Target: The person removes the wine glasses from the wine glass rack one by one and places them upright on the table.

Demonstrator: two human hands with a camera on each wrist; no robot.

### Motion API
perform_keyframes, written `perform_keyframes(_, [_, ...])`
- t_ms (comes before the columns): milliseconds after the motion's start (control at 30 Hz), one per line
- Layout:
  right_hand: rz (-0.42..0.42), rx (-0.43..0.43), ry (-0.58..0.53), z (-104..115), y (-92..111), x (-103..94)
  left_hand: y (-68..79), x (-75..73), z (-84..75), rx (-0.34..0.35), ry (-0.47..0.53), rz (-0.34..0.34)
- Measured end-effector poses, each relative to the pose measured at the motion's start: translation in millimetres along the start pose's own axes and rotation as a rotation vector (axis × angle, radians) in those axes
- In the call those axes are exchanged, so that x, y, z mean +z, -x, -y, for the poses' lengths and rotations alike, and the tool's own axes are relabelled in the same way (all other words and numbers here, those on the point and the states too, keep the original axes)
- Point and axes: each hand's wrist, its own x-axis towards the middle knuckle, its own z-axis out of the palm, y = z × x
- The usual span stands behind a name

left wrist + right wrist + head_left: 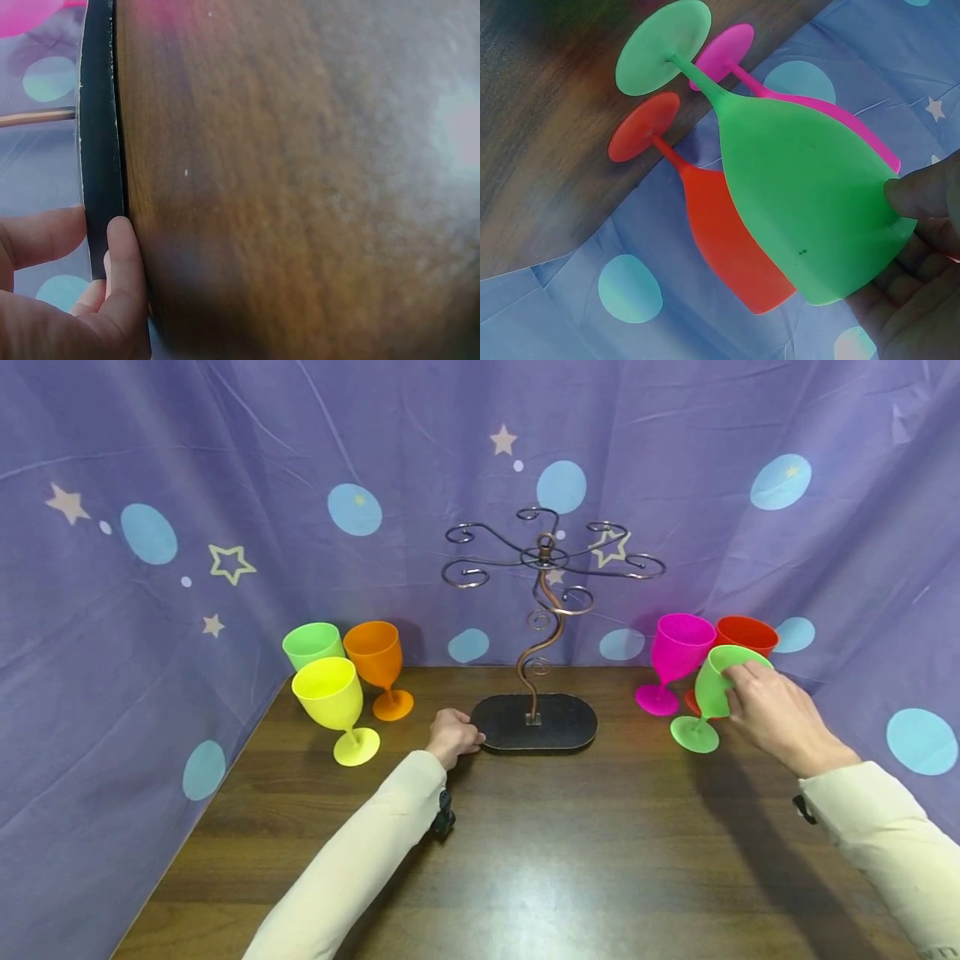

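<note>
In the head view a wire stand [551, 602] with curled metal arms rises from a black oval base [502, 725]. My left hand [452, 737] pinches the base's left end; in the left wrist view the thumb [45, 236] lies against its top and a fingertip against its side edge. On the right, my right hand [780, 714] holds a green goblet [712, 681] by its rim, thumb outside the bowl and the other fingers partly hidden. Behind it are a magenta goblet [678, 647] and a red goblet [750, 633]. Whether the green foot touches the table cannot be told.
At the left of the wooden table [540, 827] stand a yellow goblet [330, 693], an orange goblet [375, 656] and another green goblet [311, 642]. A purple curtain [420, 435] with stars and dots hangs behind and along both sides.
</note>
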Motion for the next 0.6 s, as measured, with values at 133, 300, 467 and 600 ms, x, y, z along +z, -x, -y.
perform_keyframes(133, [0.009,0.006,0.0,-0.3,0.9,-1.0,0.9,0.8,-0.2,-0.001,0.01,0.004])
perform_keyframes(300, [-0.002,0.038,-0.003,3.2,-0.3,-2.6,0.5,0.3,1.5,0.004,0.018,0.011])
perform_keyframes(467, [-0.047,0.039,0.004,16.6,-3.4,-4.1,-2.0,-2.5,4.4,0.01,-0.001,0.008])
perform_keyframes(600, [-0.07,0.003,0.02,32.8,-9.6,-4.9,-1.7,-6.4,2.4,0.026,-0.051,0.039])
